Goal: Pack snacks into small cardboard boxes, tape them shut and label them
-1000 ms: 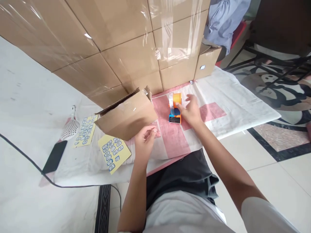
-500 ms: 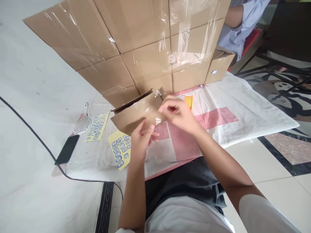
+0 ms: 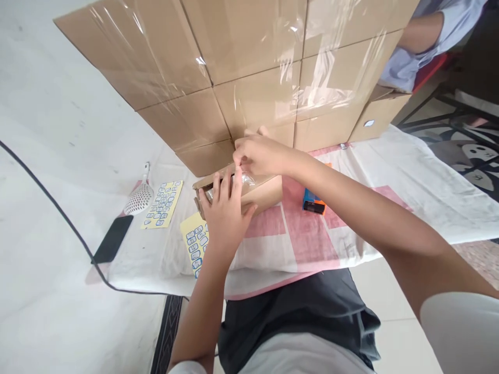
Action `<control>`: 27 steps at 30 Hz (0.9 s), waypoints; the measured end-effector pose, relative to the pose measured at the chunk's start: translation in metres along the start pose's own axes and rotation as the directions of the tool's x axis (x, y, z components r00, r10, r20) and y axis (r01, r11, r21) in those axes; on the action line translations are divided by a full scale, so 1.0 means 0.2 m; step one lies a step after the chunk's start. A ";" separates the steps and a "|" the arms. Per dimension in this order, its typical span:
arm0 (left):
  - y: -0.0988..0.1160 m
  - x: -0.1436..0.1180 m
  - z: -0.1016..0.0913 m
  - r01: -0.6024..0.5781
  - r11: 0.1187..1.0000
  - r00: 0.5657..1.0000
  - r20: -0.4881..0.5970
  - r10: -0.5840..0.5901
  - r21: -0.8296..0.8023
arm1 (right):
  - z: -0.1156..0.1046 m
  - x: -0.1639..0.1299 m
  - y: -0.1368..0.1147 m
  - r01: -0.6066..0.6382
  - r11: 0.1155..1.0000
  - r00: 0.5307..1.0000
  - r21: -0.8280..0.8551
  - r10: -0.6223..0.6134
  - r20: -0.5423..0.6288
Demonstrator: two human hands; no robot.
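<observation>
Now the left hand (image 3: 224, 215) lies flat, fingers spread, on the small box (image 3: 249, 189) sitting on the cloth (image 3: 390, 166). The right hand (image 3: 259, 155) pinches clear tape (image 3: 246, 179) at its top edge. Best to press steadily and smooth the tape outward, avoiding wrinkles.

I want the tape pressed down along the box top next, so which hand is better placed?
Probably the right hand: its fingertips pinch the tape on the box, while the left hand lies flat, steadying it.
</observation>
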State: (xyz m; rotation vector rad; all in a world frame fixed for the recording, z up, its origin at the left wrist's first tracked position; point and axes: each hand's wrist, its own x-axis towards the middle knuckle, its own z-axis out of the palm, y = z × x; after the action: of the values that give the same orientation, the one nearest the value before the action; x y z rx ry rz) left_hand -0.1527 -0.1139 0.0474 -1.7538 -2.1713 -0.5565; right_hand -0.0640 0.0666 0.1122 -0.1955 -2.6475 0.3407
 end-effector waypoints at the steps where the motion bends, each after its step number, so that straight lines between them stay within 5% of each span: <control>1: 0.00 -0.01 0.00 -0.002 1.000 1.000 -0.011 0.002 -0.006 | 0.02 0.01 0.02 0.005 1.000 1.000 -0.012 -0.005 0.022; 5: -0.01 -0.02 0.01 -0.006 1.000 0.999 -0.035 0.005 -0.029 | 0.11 0.03 0.08 -0.010 0.996 0.999 -0.085 0.013 0.035; 8: -0.01 -0.01 0.02 0.012 0.999 1.000 -0.025 -0.013 -0.038 | 0.22 0.10 0.16 -0.115 0.984 0.974 -0.138 0.084 -0.213; 11: 0.03 0.00 0.03 0.016 1.000 1.000 -0.019 -0.016 -0.017 | 0.27 0.19 0.26 -0.213 0.968 0.827 -0.129 0.108 -0.551; 13: 0.05 0.00 0.02 0.020 1.000 1.000 -0.022 -0.020 -0.007 | 0.23 0.20 0.29 -0.275 0.952 0.757 -0.131 0.131 -0.640; 17: -0.03 -0.06 -0.04 0.010 0.997 0.989 -0.149 -0.020 -0.070 | 0.04 -0.07 0.16 -0.316 0.945 0.732 -0.088 0.184 -0.656; 20: -0.25 -0.24 -0.04 0.183 0.978 0.921 -0.332 -0.205 -0.097 | -0.02 -0.44 -0.07 -0.322 0.947 0.702 -0.004 0.236 -0.672; 22: -0.40 -0.41 -0.01 0.293 0.953 0.938 -0.168 -0.303 -0.077 | 0.04 -0.66 -0.22 -0.217 0.974 0.750 0.065 0.209 -0.628; 24: -0.49 -0.58 0.05 0.270 0.963 0.948 0.184 -0.260 -0.028 | 0.17 -0.79 -0.37 -0.139 0.968 0.851 0.210 0.225 -0.474; 26: -0.50 -0.73 0.09 0.154 0.988 0.900 0.411 -0.142 0.003 | 0.33 -0.83 -0.49 -0.265 0.887 0.903 0.379 0.366 -0.225; 27: -0.48 -0.80 0.10 0.099 0.995 0.889 0.448 -0.097 0.020 | 0.40 -0.82 -0.55 -0.382 0.808 0.887 0.448 0.456 -0.068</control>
State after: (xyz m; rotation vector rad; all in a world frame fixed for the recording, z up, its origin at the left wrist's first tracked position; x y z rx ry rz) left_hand -0.2119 -0.2594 -0.0538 -1.9337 -2.5745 -0.1816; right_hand 0.0350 -0.0864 0.0039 -0.6432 -2.2660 0.9889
